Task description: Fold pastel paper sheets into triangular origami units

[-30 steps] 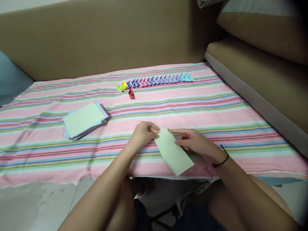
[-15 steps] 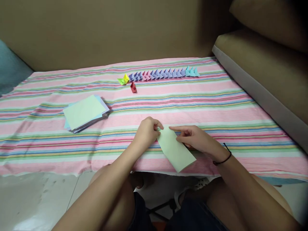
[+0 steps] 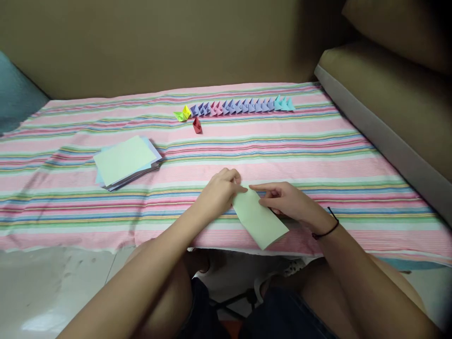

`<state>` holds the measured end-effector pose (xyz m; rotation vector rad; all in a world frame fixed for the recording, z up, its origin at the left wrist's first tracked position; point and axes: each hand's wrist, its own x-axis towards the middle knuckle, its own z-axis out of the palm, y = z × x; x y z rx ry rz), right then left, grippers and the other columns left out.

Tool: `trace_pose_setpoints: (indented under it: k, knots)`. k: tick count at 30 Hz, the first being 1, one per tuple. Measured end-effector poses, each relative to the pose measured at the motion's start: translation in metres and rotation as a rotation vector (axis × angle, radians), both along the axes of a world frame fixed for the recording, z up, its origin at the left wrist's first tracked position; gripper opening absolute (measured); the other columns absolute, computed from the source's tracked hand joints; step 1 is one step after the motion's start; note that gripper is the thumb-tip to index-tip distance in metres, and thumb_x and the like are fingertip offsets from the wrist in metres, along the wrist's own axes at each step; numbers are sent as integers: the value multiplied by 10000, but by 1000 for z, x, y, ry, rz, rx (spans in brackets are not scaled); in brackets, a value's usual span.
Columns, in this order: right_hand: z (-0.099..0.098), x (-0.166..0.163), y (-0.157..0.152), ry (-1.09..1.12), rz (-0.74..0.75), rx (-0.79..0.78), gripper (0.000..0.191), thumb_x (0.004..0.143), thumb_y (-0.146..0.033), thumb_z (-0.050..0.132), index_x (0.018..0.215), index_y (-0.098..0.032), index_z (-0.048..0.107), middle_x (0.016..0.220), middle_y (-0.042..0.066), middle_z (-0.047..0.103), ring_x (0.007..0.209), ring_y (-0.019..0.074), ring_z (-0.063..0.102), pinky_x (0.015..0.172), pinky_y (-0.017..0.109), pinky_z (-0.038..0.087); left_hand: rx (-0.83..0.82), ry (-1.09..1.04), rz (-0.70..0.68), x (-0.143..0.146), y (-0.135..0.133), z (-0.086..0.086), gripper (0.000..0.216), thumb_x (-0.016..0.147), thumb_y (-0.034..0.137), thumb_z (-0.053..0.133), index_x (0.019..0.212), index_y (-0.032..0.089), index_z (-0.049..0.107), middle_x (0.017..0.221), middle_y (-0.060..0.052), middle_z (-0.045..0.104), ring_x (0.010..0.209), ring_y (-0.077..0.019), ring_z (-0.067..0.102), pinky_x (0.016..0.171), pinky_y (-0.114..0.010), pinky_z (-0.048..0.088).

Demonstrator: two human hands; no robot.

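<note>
A pale green folded sheet of paper (image 3: pixel 260 221) lies slanted at the front edge of the striped cloth, its lower corner towards me. My left hand (image 3: pixel 224 188) is closed at its far left corner, the thumb lying across the top of the paper. On the opposite side, my right hand (image 3: pixel 286 200) grips the right edge, with the index finger stretched to the far corner and the thumb lower down. The other right fingers are curled under.
A stack of coloured paper sheets (image 3: pixel 127 162) lies left on the striped cloth (image 3: pixel 318 155). Behind stands a row of small folded paper boats (image 3: pixel 243 106) in several colours, with a red paper boat (image 3: pixel 197 125) in front. A brown cushion (image 3: pixel 388 103) borders the right side.
My left thumb has moved right, over the paper's far corner, and the left fingers have shifted slightly. The right hand and the paper stay nearly in place. The view has tilted a little.
</note>
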<state>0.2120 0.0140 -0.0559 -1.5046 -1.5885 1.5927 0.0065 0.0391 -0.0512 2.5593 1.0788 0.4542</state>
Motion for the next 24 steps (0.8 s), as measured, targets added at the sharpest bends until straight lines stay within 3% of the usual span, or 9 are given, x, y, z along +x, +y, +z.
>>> trace_pose_setpoints:
  k: [3, 5, 12, 18, 24]
  knots:
    - [-1, 0, 1, 8, 1, -22, 544, 709, -143, 562, 1252, -149, 568, 499, -70, 421, 436, 59, 353, 437, 204, 282, 16, 25, -156, -4, 2, -1, 420, 703, -18, 487, 1004, 195, 689, 985, -67, 613, 911, -194, 549, 786, -322, 459]
    - [-2, 0, 1, 16, 1, -33, 548, 711, -144, 560, 1259, -146, 561, 500, -70, 422, 434, 59, 349, 435, 206, 273, -9, 9, -190, -6, 2, -4, 440, 732, -19, 456, 1058, 188, 667, 1033, -68, 625, 939, -186, 567, 797, -305, 464]
    - [2, -1, 0, 19, -1, -40, 519, 726, -145, 556, 1244, -124, 571, 492, -74, 410, 435, 59, 351, 446, 216, 272, -29, -45, -196, -10, -1, -6, 377, 837, 60, 408, 1082, 199, 660, 1073, -85, 617, 948, -186, 593, 780, -300, 471]
    - [6, -2, -1, 19, -6, -39, 507, 737, -154, 559, 1241, -100, 571, 477, -78, 399, 433, 62, 356, 454, 220, 278, -85, -20, -188, -15, -6, -4, 337, 837, 215, 542, 1166, 228, 616, 1177, -81, 578, 1014, -208, 577, 882, -344, 433]
    - [3, -1, -1, 28, 3, -25, 511, 738, -158, 561, 1245, -98, 567, 482, -73, 419, 431, 61, 355, 445, 216, 280, -115, 5, -131, -15, -15, -1, 477, 765, 376, 650, 1219, 251, 574, 1239, -77, 542, 1121, -253, 518, 953, -403, 367]
